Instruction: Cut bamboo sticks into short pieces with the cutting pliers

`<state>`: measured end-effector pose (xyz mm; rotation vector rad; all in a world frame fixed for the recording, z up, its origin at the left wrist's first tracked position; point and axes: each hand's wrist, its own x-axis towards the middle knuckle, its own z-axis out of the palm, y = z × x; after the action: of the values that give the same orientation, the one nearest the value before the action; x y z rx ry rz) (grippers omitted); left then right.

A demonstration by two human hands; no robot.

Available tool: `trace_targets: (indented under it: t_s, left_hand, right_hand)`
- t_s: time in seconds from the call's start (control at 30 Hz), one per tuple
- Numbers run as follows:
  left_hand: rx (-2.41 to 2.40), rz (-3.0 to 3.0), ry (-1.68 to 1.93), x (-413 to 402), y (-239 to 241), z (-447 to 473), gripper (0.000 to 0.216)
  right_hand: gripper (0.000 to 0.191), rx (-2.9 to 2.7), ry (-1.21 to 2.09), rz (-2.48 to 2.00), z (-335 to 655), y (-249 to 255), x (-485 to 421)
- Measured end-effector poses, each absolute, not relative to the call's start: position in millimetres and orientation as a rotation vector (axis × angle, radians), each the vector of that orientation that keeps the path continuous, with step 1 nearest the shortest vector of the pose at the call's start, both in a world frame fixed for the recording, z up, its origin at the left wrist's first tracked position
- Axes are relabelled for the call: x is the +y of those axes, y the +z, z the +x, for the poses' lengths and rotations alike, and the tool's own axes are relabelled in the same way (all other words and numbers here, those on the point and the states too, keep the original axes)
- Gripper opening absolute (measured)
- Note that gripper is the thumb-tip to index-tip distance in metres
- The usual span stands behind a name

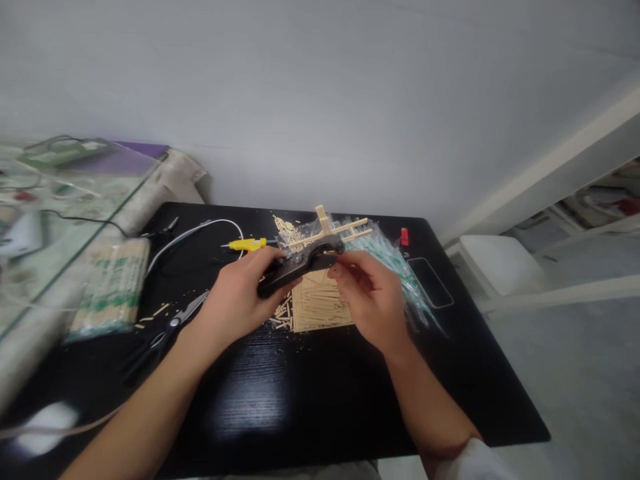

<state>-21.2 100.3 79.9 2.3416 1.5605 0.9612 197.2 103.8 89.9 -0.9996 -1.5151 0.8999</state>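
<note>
My left hand [240, 283] is wrapped round the handle of a dark grey hand tool [305, 259] with a curved, jaw-like end, held above the table. My right hand [373, 293] is closed in a pinch just under the far end of that tool; what its fingertips hold is too small to make out. Below the hands lies a flat square panel of pale wooden sticks [320, 303]. Behind the tool, several joined sticks [350, 231] show, partly hidden by it.
The black table [340, 393] carries a yellow glue gun [250, 245], scissors [175, 322], a stick bundle [110, 283], stick offcuts [283, 313], clear plastic wrappers [405, 280], a phone-like dark rectangle [430, 283] and a small red object [405, 236]. A glass-topped surface [100, 207] adjoins at left.
</note>
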Motion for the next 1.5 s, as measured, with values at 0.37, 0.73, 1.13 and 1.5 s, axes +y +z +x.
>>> trace_targets:
  t_s: [0.37,0.73,1.13,1.5]
  left_hand:
    - [1.577,2.300,0.861,100.7,77.3,-16.5,0.031]
    - [1.551,2.242,0.873,99.1,76.7,-12.5,0.030]
    - [1.562,2.287,0.814,99.7,75.4,-12.6,0.029]
    - [1.581,2.288,0.787,99.9,73.6,-12.5,0.027]
  right_hand:
    - [0.012,-1.593,0.855,-1.072,203.5,92.8,105.6]
    - [0.013,-1.601,0.887,-1.068,204.6,94.4,107.4]
    - [0.013,-1.629,0.866,-1.062,205.3,94.7,108.2]
    - [0.015,-1.605,0.937,-1.017,204.0,95.9,108.1]
